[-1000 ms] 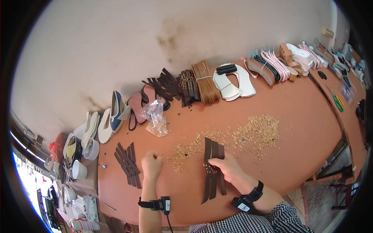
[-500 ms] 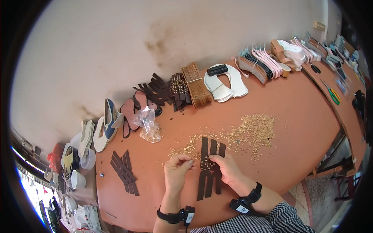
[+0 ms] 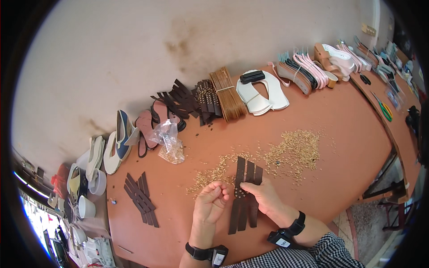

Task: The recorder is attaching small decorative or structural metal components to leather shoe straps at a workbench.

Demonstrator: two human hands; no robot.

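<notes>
Fingers on the left hand [image 3: 210, 203] are curled in, thumb pressed to the tips; can't tell if anything's between them. Right hand [image 3: 263, 197] pinches a dark brown, leather-look slatted strap piece [image 3: 242, 215] with gold studs [image 3: 239, 193], toward the near edge of the orange-brown table [image 3: 342, 163]. Looks light and bendy, hardly fragile; I'd grip its middle, since the tails probably flop.

Beyond the strap piece [image 3: 241, 204] in my right hand [image 3: 264, 196], loose studs [image 3: 296, 151] lie on the table [image 3: 344, 129]; a second strap set [image 3: 140, 199] lies left.
</notes>
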